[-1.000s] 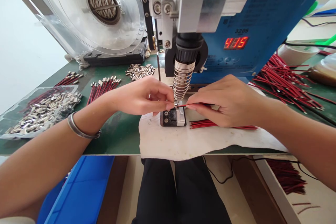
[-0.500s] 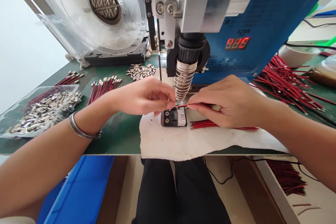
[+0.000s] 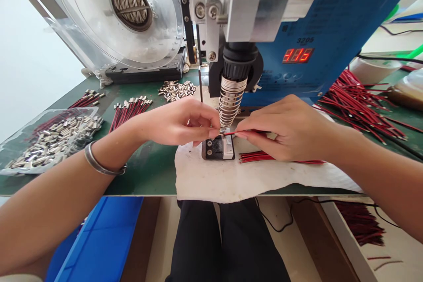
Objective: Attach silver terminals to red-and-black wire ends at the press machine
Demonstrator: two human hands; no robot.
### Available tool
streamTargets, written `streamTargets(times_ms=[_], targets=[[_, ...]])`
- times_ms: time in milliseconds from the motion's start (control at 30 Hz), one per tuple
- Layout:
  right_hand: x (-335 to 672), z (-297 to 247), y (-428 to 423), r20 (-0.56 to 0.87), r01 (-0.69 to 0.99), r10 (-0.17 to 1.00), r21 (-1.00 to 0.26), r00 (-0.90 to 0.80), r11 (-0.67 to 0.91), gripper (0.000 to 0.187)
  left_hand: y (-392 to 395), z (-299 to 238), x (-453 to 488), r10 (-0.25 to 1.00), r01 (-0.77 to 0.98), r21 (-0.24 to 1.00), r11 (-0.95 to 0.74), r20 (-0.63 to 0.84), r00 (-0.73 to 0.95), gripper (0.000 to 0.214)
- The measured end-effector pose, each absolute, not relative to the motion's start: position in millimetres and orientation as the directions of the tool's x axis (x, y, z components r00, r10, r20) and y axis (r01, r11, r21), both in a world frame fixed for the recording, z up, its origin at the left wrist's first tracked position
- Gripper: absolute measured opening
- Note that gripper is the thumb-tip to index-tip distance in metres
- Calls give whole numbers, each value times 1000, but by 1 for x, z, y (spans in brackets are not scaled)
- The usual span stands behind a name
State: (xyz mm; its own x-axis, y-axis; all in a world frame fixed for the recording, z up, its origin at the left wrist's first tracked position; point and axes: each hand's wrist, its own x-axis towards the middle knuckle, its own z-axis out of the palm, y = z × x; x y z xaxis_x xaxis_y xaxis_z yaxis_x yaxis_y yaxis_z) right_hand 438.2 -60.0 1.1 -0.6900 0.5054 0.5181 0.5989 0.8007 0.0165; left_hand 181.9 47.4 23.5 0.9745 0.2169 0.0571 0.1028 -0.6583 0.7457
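Note:
My right hand (image 3: 284,128) pinches a red-and-black wire (image 3: 230,133), its end pointing left under the soldering iron's tip. My left hand (image 3: 188,121) is closed in a pinch at a small metal connector (image 3: 222,132), mostly hidden by the fingertips. Wire end and connector meet above a small black-and-white fixture (image 3: 218,147). Just over them stands the soldering iron (image 3: 233,97), a coil spring round its lower part. Below my right hand, a few more red-and-black wires (image 3: 257,157) lie on a white cloth (image 3: 211,180).
Left of my hands are a plastic bag of metal connectors (image 3: 56,141), wires with connectors fitted (image 3: 130,110) and a connector pile (image 3: 176,91). The blue soldering machine (image 3: 284,66) rises behind. Loose red-and-black wires (image 3: 360,105) and a white cup (image 3: 373,68) are at right.
Both hands keep their pinch at the soldering tip almost without moving. The view has shifted very slightly, and the red digits on the machine's display look different.

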Motion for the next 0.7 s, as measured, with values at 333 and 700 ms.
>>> streamTargets(times_ms=[333, 700], targets=[[438, 1, -60, 520, 606, 511, 16, -684, 795, 28, 46, 24, 182, 236, 138, 728, -672, 34, 971, 9], [439, 1, -60, 525, 615, 512, 27, -679, 788, 29, 47, 25, 182, 221, 112, 712, -693, 61, 973, 11]])
